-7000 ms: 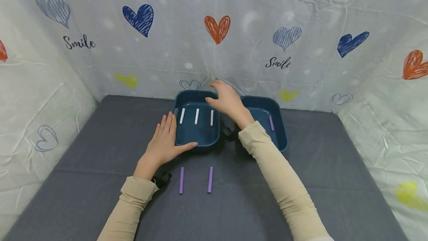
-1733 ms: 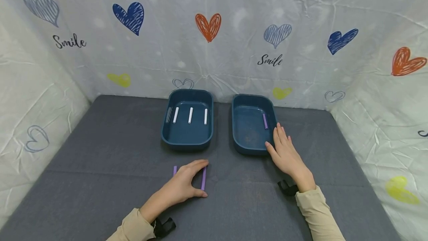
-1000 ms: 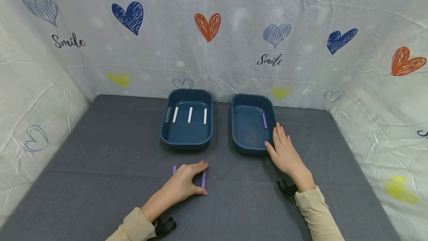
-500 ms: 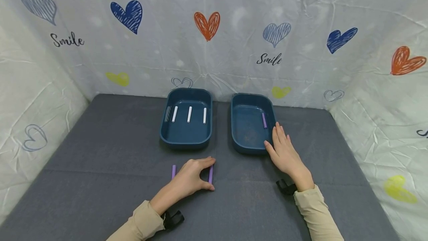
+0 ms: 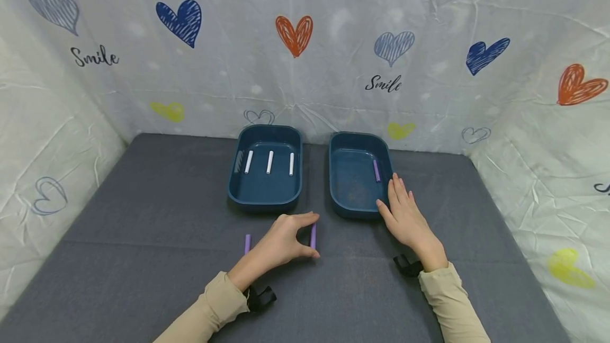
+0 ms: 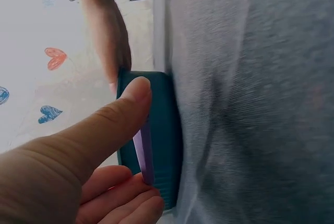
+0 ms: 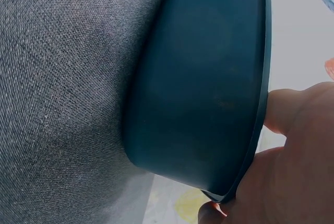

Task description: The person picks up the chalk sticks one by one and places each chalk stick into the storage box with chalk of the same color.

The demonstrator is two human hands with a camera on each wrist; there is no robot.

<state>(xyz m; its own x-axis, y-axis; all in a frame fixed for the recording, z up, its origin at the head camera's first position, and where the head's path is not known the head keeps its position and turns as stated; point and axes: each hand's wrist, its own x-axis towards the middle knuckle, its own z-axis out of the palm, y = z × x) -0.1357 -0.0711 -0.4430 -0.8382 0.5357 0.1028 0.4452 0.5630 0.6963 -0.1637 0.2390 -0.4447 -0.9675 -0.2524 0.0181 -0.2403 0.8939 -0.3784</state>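
My left hand [image 5: 278,242] pinches a purple chalk stick [image 5: 313,236] by its two ends, thumb at the near end and fingers at the far one. In the left wrist view this chalk [image 6: 144,153] spans the gap from thumb to fingertips, in front of a blue box. A second purple chalk stick [image 5: 248,244] lies on the cloth, partly hidden behind the left hand. My right hand [image 5: 410,224] rests with extended fingers against the right side and near corner of the right blue box [image 5: 352,197], which holds one purple chalk stick [image 5: 376,171].
To the left stands a matching blue box [image 5: 265,197] with three white chalk sticks [image 5: 270,162] lying inside. Grey cloth [image 5: 157,216] covers the table. A white curtain [image 5: 343,99] with printed hearts hangs behind and along both sides.
Over the last second my left hand has moved right and away from me, carrying the purple chalk towards the right box. Earlier, my right hand moved from between the boxes to the right box's side.
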